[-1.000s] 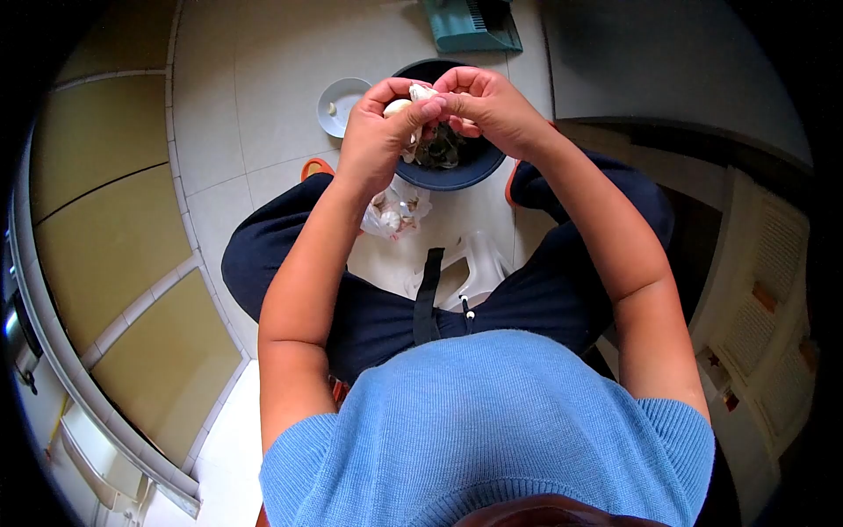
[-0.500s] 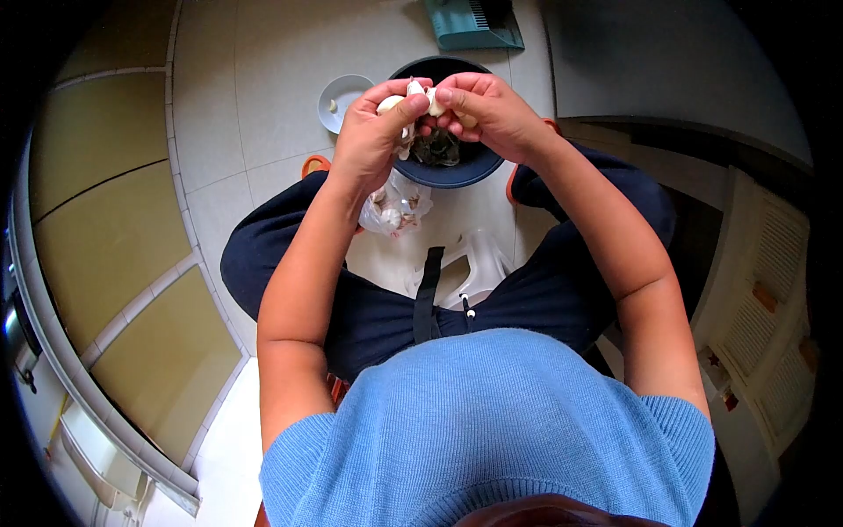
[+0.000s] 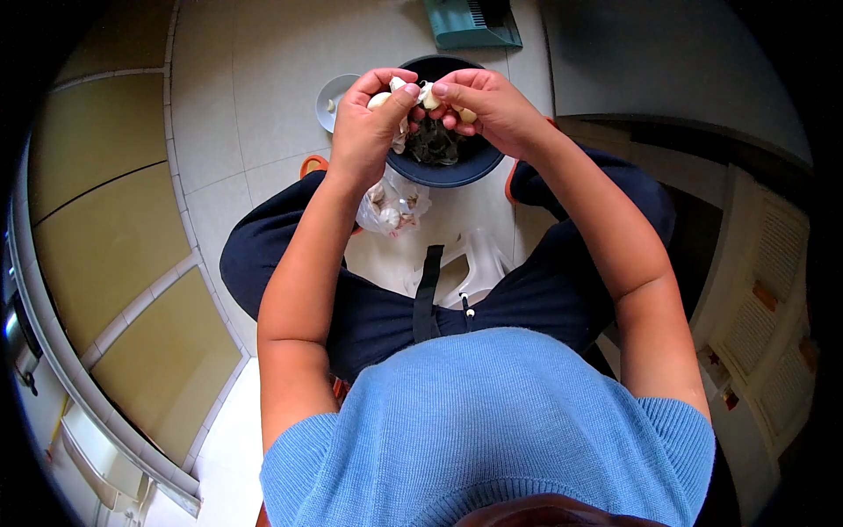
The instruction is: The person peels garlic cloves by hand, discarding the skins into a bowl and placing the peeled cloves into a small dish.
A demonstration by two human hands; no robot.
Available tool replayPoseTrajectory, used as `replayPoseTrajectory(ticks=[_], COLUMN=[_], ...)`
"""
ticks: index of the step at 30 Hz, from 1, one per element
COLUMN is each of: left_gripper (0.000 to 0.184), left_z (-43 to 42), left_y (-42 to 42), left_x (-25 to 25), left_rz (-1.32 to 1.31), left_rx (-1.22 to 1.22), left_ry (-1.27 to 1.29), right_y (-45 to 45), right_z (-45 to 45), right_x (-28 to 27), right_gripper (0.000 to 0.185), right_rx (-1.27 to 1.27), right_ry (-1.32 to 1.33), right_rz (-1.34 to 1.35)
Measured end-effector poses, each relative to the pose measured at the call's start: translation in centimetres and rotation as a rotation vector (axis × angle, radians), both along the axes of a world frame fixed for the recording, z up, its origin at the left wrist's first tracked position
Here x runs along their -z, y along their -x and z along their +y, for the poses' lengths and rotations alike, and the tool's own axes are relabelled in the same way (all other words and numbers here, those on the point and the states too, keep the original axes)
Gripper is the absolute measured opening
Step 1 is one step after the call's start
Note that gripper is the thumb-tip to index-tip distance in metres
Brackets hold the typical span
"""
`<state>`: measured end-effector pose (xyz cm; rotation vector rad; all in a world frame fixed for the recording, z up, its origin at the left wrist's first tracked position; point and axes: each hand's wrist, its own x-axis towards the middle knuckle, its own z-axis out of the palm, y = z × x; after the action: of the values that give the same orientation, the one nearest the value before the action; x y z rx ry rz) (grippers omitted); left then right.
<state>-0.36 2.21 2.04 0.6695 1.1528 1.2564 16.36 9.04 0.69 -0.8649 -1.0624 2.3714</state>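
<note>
Over a dark round bin (image 3: 457, 178), my left hand (image 3: 364, 127) is closed around a pale garlic bulb (image 3: 380, 100) and papery skin. My right hand (image 3: 496, 105) pinches a whitish garlic clove (image 3: 429, 96) between thumb and forefinger. Another pale clove (image 3: 465, 115) shows in its curled fingers. The two hands are slightly apart, and a bit of skin sticks up from the pinched clove. Loose peelings (image 3: 434, 145) lie inside the bin below.
A white plate (image 3: 325, 95) with a small pale clove sits left of the bin. Nearer my legs is a clear plastic bag (image 3: 387, 211) of garlic bulbs. A teal dustpan (image 3: 461, 39) lies beyond the bin, and a white plastic stool (image 3: 481, 263) shows between my legs.
My left hand has moved slightly left, away from my right hand. A clove now shows more plainly in my right fingertips, and the gap between the hands has widened.
</note>
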Motion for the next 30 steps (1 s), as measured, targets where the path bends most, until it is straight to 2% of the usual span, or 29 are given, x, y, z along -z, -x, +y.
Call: replayPoseTrajectory(ticks=[5, 11, 14, 15, 17, 19, 22, 23, 25, 30], left_gripper=[0.019, 0.019, 0.018, 0.018, 0.017, 0.014, 0.011, 0.011, 0.007, 0.012], left_z=[0.0, 0.1, 0.3, 0.4, 0.4, 0.3, 0.0, -0.2, -0.4, -0.3], left_y=[0.1, 0.5, 1.4, 1.5, 1.5, 0.8, -0.3, -0.4, -0.4, -0.4], left_x=[0.1, 0.3, 0.7, 0.5, -0.2, -0.3, -0.2, -0.2, -0.2, -0.7], left_rz=[0.05, -0.098, -0.326, -0.326, -0.25, -0.256, 0.005, 0.004, 0.269, 0.265], left_rx=[-0.019, -0.07, -0.205, -0.204, -0.222, -0.198, -0.065, -0.065, 0.04, 0.027], left_ry=[0.04, 0.057, 0.051, 0.051, 0.041, 0.042, -0.026, -0.027, -0.042, -0.027], right_y=[0.0, 0.1, 0.0, 0.0, 0.0, 0.0, 0.0, -0.1, -0.1, -0.1], right_z=[-0.1, -0.1, 0.1, 0.2, 0.4, 0.3, 0.4, 0.4, 0.5, 0.5], right_x=[0.3, 0.8, 0.9, 0.9, 0.9, 0.8, 1.1, 1.1, 1.0, 0.7], right_gripper=[0.017, 0.018, 0.019, 0.019, 0.022, 0.025, 0.026, 0.027, 0.027, 0.031], right_rx=[-0.025, -0.065, -0.038, -0.037, 0.062, 0.082, 0.108, 0.11, 0.112, 0.025], right_ry=[-0.085, -0.148, -0.133, -0.133, -0.003, 0.018, 0.051, 0.081, 0.111, 0.074], right_rz=[-0.104, -0.12, -0.164, -0.164, -0.023, 0.009, 0.101, 0.155, 0.209, 0.204])
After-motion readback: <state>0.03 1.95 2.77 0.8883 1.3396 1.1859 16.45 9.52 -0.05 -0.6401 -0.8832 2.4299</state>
